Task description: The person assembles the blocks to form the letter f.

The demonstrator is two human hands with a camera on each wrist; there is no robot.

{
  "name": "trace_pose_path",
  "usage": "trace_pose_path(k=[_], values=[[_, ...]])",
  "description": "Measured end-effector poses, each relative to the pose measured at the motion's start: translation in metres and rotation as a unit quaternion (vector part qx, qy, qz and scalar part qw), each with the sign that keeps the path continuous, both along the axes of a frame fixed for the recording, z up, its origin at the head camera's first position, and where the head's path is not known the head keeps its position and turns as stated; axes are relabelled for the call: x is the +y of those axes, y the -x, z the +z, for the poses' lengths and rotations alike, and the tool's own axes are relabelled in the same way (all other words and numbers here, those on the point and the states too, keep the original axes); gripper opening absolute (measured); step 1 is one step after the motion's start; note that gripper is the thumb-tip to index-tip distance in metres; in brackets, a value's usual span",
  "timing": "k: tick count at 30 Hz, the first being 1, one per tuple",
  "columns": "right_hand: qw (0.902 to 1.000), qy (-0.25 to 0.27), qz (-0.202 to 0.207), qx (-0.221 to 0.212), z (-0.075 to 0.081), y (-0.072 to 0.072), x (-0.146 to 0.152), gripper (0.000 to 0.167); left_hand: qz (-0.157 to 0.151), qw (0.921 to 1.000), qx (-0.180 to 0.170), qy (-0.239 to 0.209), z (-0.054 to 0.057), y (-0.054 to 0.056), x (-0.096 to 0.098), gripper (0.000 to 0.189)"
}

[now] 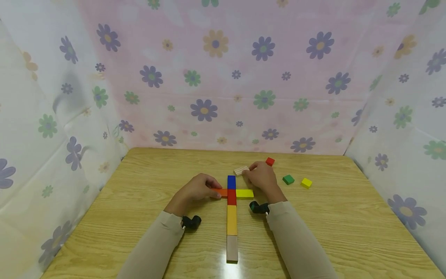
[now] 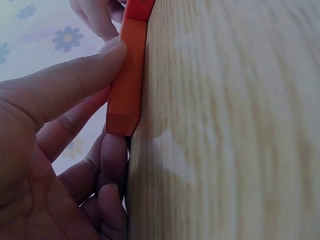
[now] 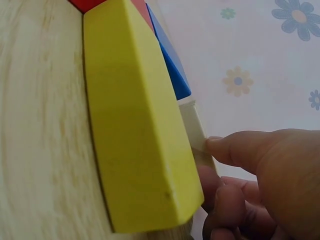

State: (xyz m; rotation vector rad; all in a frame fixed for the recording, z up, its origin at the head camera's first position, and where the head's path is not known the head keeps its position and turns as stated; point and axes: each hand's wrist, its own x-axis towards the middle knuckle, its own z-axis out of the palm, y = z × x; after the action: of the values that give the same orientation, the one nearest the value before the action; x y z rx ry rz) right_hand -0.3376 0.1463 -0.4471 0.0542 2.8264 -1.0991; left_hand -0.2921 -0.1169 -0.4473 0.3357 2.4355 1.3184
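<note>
Beige sleeves (image 1: 150, 246), two. Left hand (image 1: 196, 189) pinches orange block (image 2: 131, 75); right hand (image 1: 263, 178) pinches natural-wood block (image 1: 240, 171) toward far edge of tabletop (image 1: 334, 221).

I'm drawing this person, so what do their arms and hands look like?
The left sleeve and right sleeve are long, plain and beige. Small black gadgets stick out near both wrists. The bare fingers wear no gloves.

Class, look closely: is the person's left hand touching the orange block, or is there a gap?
Touching. The left wrist view shows it: the thumb of the left hand lies against the orange block, with no gap between them.
</note>
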Motion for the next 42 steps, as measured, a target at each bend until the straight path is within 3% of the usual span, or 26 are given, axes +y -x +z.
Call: trace_pose_path(k=[42], values=[[0.9998, -0.017, -0.005, -0.003, -0.0023, -0.0001, -0.0048, 0.040, -0.005, 1.0000, 0.003, 0.000, 0.0002, -0.0001, 0.0002, 0.020]])
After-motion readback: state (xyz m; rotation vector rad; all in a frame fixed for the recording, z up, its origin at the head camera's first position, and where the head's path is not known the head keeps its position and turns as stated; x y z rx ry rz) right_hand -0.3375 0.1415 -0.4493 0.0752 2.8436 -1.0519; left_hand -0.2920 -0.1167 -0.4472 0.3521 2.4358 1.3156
